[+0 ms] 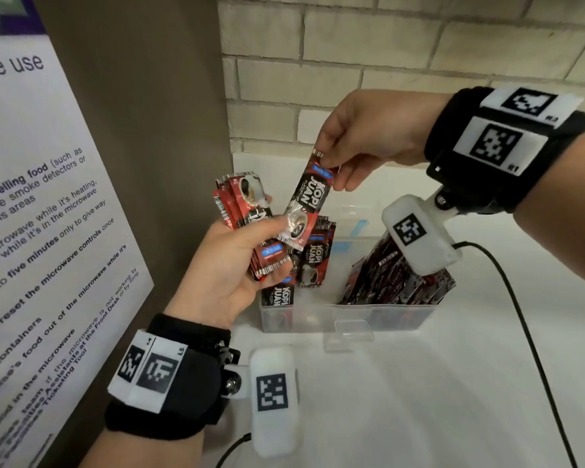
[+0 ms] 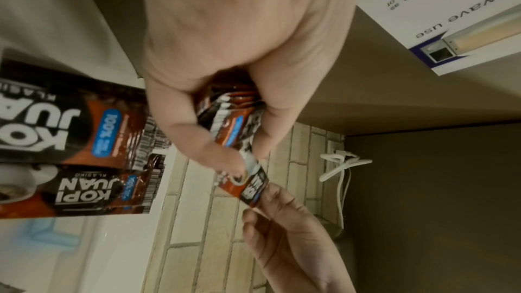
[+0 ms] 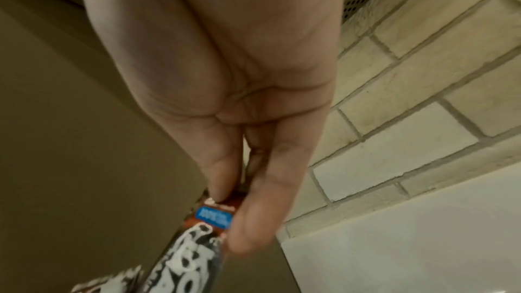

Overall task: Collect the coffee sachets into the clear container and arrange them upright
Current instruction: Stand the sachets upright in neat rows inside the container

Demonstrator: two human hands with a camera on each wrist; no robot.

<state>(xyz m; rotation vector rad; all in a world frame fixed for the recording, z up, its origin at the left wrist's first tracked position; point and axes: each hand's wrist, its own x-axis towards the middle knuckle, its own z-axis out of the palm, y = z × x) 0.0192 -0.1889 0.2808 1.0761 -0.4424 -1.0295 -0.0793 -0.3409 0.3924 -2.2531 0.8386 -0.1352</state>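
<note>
sachet [image 1: 306, 201]: red-black, "KOPI JUAN", glossy | right hand [image 1: 368, 136] pinches top | count unclear

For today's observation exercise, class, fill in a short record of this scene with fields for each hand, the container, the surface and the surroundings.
left hand: grips a bundle of sachets
right hand: pinches the top end of a single sachet, its lower end at the bundle
clear container: holds leaning sachets on its right side and a few more on its left
surface: white counter
surroundings: brick wall behind, microwave notice on the left
</note>
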